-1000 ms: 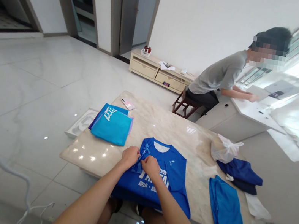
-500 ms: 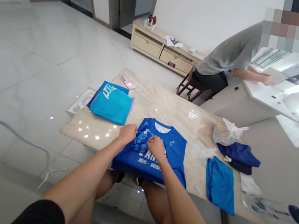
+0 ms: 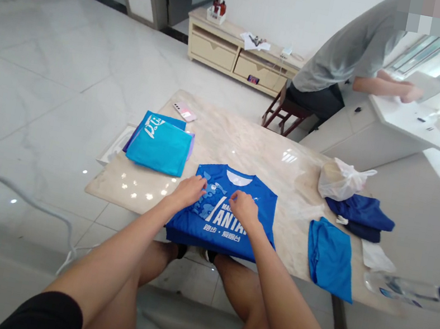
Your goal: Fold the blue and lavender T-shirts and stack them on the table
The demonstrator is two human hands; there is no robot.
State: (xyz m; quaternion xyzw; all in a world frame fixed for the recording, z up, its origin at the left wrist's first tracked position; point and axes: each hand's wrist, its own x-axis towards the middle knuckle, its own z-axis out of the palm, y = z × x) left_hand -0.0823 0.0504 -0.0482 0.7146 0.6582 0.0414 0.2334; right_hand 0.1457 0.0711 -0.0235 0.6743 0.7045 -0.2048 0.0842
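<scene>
A blue sports shirt [image 3: 228, 234] with white lettering and a pale blue print lies front up at the near edge of the marble-topped table, neckline facing away. Over its left side is my left hand [image 3: 189, 192], fingers loosely bent and a little apart. My right hand [image 3: 244, 208] hovers above the chest, covering some of the lettering, with its thumb and fingers slightly parted. No cloth is visibly pulled up by either hand. To the left lies a stack of folded garments, with a turquoise one [image 3: 158, 148] on top.
A pink phone [image 3: 185, 112] lies at the table's far left. On the right are a tied plastic bag [image 3: 342, 180], dark blue clothing [image 3: 365, 213], a crumpled blue garment [image 3: 331, 258] and a clear bottle [image 3: 402, 288]. A person in a grey shirt [image 3: 346, 50] leans over a white desk.
My hands have moved apart over the shirt, the right one shifting rightward. The shirt front now lies flatter, with more lettering showing. My view has shifted slightly.
</scene>
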